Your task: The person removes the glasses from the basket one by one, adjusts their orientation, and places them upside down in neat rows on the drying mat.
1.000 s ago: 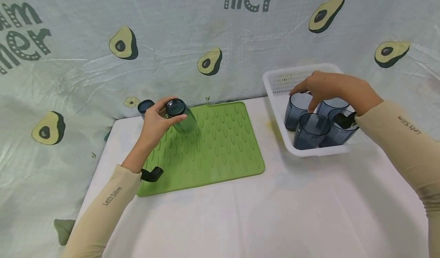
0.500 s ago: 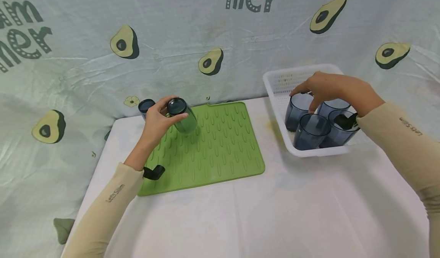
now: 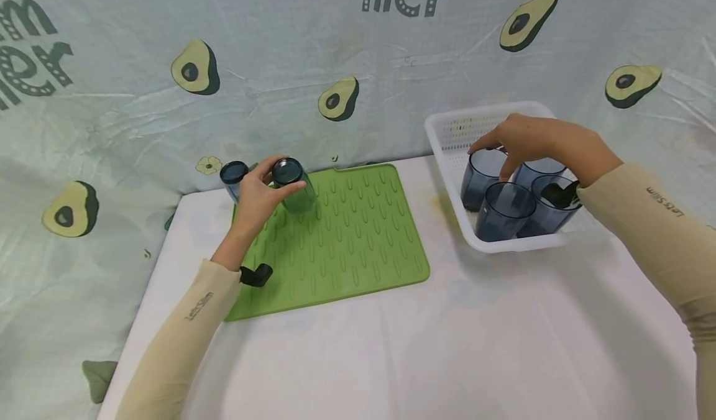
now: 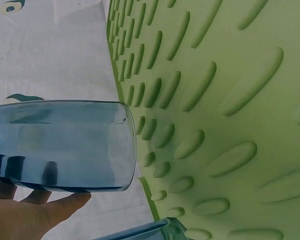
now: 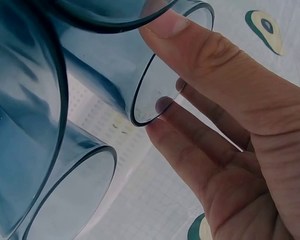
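Observation:
My left hand (image 3: 256,190) grips a blue-tinted drinking glass (image 3: 299,197) over the back-left part of a green ridged mat (image 3: 358,240). The glass is upside down, its base upward; in the left wrist view its rim (image 4: 132,150) is close to the mat, and contact cannot be told. A second upside-down glass (image 3: 232,176) stands left of that hand, partly hidden. On the right, my right hand (image 3: 537,137) pinches the rim of a blue glass (image 3: 480,181) in a white basket (image 3: 454,221), thumb and fingers on opposite sides.
Several more blue glasses (image 3: 506,212) stand mouth-up beside the gripped one in the basket. A white cloth (image 3: 347,358) covers the table, and an avocado-print sheet (image 3: 268,53) hangs behind it.
The glass in my left hand has tipped slightly more upright, and the left forearm has shifted a little to the right. My right hand stays at the same glass. The head view has shifted slightly.

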`<state>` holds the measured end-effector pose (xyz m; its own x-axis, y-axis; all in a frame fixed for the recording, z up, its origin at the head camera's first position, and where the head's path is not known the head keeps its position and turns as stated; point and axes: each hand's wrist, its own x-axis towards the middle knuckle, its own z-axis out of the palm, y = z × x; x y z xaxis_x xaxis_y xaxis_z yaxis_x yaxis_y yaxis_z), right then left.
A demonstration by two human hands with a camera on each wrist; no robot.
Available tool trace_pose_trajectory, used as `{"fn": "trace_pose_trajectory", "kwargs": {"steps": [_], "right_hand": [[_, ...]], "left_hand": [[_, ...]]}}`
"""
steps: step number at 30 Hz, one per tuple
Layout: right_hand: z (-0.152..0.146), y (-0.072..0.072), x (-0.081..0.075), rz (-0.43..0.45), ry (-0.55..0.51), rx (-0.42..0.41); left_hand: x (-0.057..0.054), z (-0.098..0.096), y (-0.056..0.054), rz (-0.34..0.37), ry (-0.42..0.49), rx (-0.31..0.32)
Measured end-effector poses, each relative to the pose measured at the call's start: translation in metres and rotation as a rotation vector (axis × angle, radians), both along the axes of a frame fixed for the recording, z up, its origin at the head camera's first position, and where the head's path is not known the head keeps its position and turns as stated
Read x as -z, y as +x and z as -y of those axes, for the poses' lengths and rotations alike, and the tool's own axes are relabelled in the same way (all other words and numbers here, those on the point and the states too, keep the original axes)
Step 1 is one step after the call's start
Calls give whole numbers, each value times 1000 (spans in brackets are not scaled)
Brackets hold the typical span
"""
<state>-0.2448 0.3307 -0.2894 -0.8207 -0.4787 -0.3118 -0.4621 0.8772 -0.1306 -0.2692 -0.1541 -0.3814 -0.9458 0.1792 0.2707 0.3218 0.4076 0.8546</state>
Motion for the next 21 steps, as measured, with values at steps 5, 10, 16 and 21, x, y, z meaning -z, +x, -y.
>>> {"fn": "trace_pose_trajectory", "kwargs": {"steps": [5,10,16,21], "right_hand": [[0,0,1,3,0,15],[2,-3,0,-7,18,3],[4,-3,-2,5,22,6],[5,-3,-1,1,10,11]], "left_hand": [[5,-3,-7,-7,-26,-29],[5,-2,-11,-23,-13,-53],[6,-1,-12,-26,9,-53],[6,-1,-14,-21,5,-53]]}}
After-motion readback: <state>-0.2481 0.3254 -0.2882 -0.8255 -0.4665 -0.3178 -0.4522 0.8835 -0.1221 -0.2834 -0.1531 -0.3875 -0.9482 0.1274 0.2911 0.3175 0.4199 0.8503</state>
